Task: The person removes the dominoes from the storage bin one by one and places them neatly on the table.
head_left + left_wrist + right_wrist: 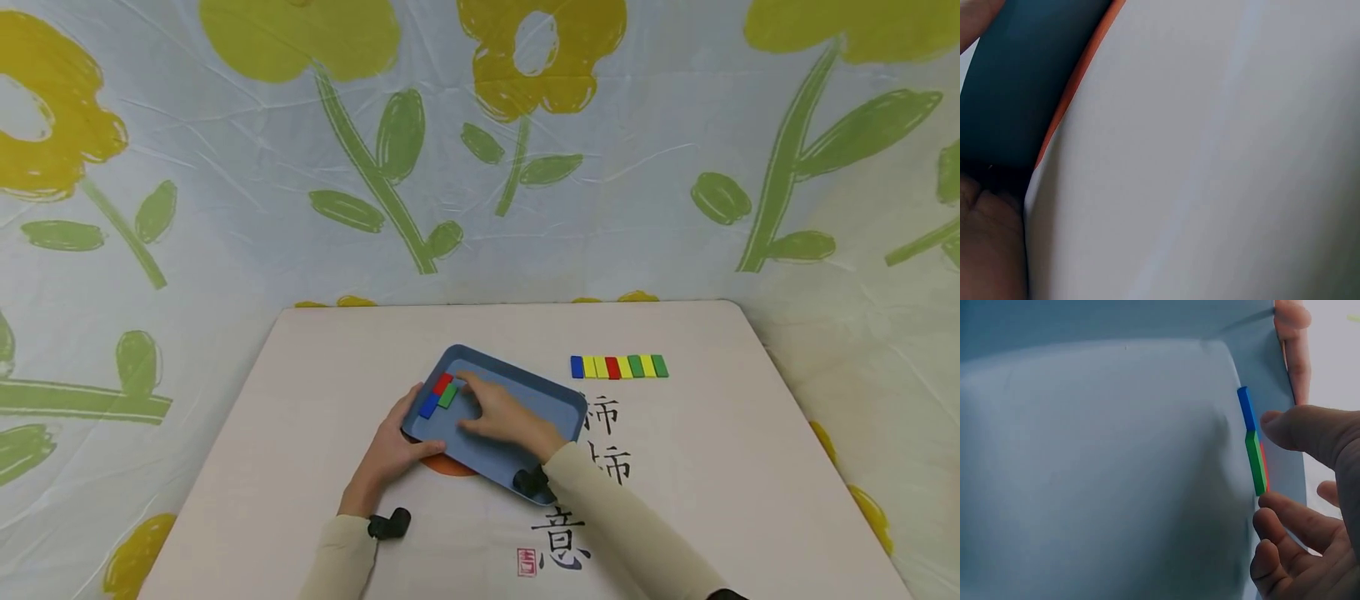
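A blue-grey tray (536, 392) lies at a slant on the table. My left hand (393, 442) grips its left corner, the thumb along the near rim and the other fingers partly hidden by the outer wall. Inside, by the left end, a red block (442, 383), a green block (447, 396) and a blue block (429, 406) lie close together. Over the tray, just right of these blocks, my right hand (502, 412) has its thumb and fingers spread apart with nothing between them. In the right wrist view its thumb is near the blue block (1246, 409).
Right of the tray, a row of several blue, yellow, red and green blocks (613, 367) lies side by side. Black written characters (561, 542) and a red seal mark (527, 562) show on the pale table (337, 350). An orange shape (450, 467) peeks from under the tray. Flower-patterned cloth (637, 192) hangs behind.
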Action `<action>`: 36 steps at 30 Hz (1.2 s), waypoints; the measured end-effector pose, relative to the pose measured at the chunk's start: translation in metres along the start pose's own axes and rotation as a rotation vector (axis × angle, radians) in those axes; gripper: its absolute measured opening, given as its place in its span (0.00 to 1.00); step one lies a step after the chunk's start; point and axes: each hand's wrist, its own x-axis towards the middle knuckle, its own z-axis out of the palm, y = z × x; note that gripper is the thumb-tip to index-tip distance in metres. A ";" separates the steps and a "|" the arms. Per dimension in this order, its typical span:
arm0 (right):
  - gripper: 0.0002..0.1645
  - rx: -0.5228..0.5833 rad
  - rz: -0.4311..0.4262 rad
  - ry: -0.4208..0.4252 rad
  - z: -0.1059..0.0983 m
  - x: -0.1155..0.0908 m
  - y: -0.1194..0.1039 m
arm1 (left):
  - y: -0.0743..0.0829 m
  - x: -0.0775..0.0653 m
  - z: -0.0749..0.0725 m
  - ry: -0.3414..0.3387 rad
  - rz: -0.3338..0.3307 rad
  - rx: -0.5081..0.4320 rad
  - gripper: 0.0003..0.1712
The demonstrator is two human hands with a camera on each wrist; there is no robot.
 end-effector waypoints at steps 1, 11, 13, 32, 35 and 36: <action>0.49 -0.006 0.003 0.004 0.001 0.001 0.000 | 0.000 0.000 0.000 -0.001 0.003 -0.006 0.61; 0.46 -0.038 -0.013 0.026 0.006 0.009 -0.002 | 0.000 -0.001 -0.001 -0.001 0.006 0.014 0.61; 0.46 -0.041 -0.014 0.026 0.006 0.009 -0.002 | 0.000 -0.001 -0.001 -0.003 0.008 0.016 0.61; 0.41 -0.053 -0.039 0.069 0.012 0.023 0.003 | 0.004 -0.002 0.002 -0.001 -0.030 -0.022 0.60; 0.40 -0.059 -0.030 0.075 0.013 0.025 0.004 | 0.004 -0.002 0.002 -0.002 -0.029 -0.023 0.60; 0.39 -0.062 -0.027 0.076 0.013 0.026 0.004 | 0.003 -0.002 0.002 -0.002 -0.029 -0.018 0.60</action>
